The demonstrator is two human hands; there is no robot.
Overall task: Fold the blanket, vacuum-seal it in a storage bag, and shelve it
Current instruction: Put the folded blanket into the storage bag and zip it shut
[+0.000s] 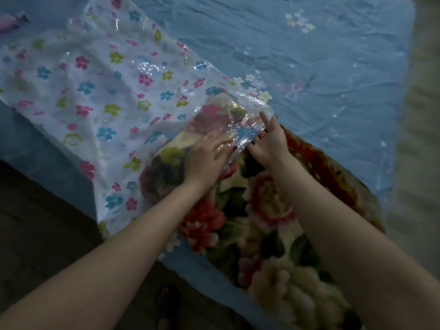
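Head view. Bed (309, 55) under blue sheet, filling most of frame. Flower-printed clear storage bag (78, 91) spread flat across left side. Floral plush blanket (266, 225) lying on near bed edge, far end pushed into bag mouth. Left hand (206, 158) flat on plastic over blanket, fingers straight. Right hand (270, 141) pinching bag's open edge, lifted slightly. Pink object (9, 22) at far left, blurred.

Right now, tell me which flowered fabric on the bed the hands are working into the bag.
The plush blanket with large red and cream blooms; the blue bedsheet lies flat beneath, outside the storage bag.
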